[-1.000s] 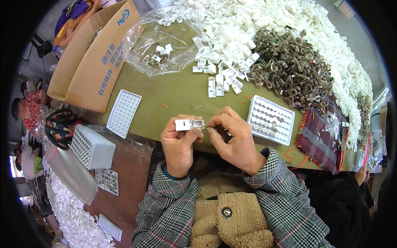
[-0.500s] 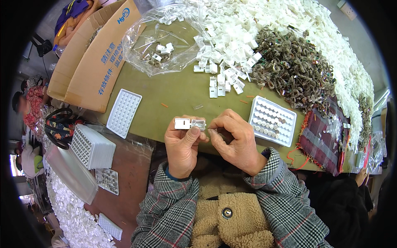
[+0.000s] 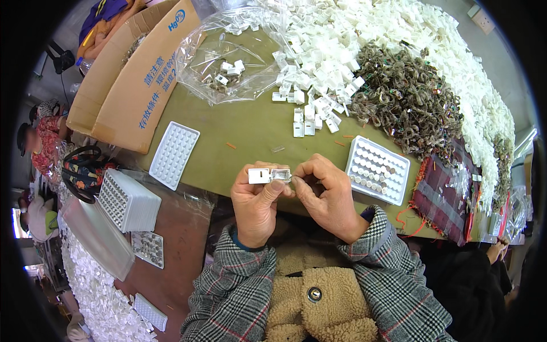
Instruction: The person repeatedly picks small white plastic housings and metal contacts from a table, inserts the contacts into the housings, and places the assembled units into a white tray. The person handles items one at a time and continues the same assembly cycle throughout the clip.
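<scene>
Between the thumb and fingers of my left hand (image 3: 257,212) is a small white plastic case (image 3: 259,176), opened out flat. Its left half has a dark slot, and its right half is a shallow hollow facing up. Close against the case's right end, my right hand (image 3: 326,196) is closed in a pinch of thumb and forefinger. Whatever sits in that pinch is too small or hidden to make out. Right of this hand stands a white tray (image 3: 403,181) with rows of round, pale, button-like pieces.
Loose white cases (image 3: 325,51) heap across the back, beside a pile of tangled grey-brown wire bundles (image 3: 399,102). A clear plastic bag (image 3: 199,74) lies near a cardboard box (image 3: 128,108). At left are a dimpled white tray (image 3: 174,155) and a tray stack (image 3: 134,202).
The whole view has shifted slightly. Both hands and the case sit a little further right and lower in the picture, with the same grips.
</scene>
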Demonstrator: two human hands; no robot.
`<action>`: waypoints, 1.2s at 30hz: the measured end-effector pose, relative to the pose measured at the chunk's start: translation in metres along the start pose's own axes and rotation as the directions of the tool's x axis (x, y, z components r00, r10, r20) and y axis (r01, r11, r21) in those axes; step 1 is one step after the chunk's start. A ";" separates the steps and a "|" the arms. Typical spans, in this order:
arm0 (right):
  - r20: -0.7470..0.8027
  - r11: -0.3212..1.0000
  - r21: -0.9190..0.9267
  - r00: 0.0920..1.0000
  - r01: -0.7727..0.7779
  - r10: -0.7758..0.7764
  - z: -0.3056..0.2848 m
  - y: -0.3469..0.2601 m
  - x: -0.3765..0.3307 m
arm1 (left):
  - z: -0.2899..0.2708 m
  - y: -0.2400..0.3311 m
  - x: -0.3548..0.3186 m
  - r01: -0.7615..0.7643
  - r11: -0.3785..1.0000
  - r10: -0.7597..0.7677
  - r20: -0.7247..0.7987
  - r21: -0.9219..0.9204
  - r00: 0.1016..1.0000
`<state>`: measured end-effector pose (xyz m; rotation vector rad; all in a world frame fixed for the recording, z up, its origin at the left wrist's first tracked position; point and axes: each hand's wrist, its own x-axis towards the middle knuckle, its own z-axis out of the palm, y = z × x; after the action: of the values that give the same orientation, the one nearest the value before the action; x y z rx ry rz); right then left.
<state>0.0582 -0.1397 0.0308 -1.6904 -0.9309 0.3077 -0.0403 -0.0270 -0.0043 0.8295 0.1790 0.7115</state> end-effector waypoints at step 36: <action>-0.419 0.859 -0.494 0.903 -0.136 -0.098 -0.122 0.030 -0.065 | 0.026 -0.016 0.004 0.292 0.956 -0.292 0.000 -0.024 0.956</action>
<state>0.1050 -0.2736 0.0281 -2.1408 -0.6885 -0.3371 -0.0179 -0.0479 0.0022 0.7590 0.2894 0.4358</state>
